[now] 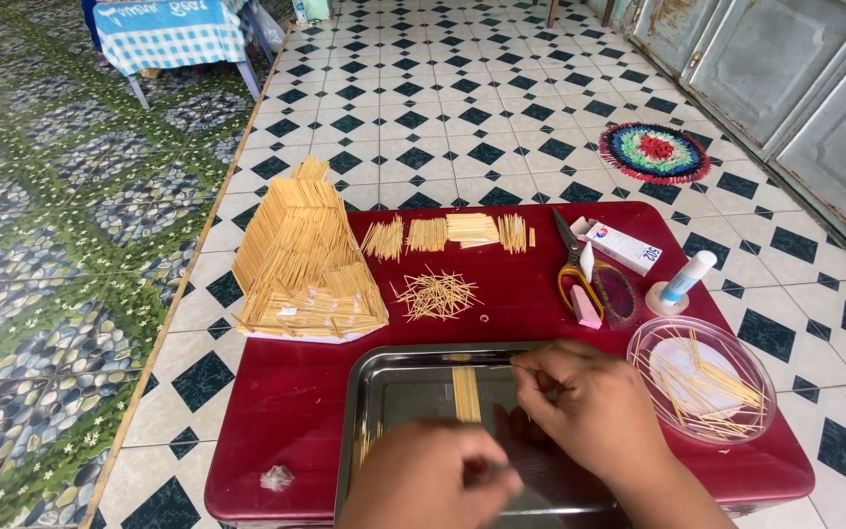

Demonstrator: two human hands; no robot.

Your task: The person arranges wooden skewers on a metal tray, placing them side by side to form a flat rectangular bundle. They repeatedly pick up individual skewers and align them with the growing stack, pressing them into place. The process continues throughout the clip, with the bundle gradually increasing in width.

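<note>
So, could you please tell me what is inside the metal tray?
A glued strip of sticks lies in the metal tray, with more by its left wall. The hands cover its near part.

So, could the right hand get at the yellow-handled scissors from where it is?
Probably yes. The right hand is over the metal tray, and the scissors lie flat on the red table just beyond it, with only bare tabletop between.

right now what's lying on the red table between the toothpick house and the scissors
In the head view, between the toothpick house and the scissors lies a loose scattered pile of toothpicks; behind it, a row of neat toothpick bundles on the red table.
</note>
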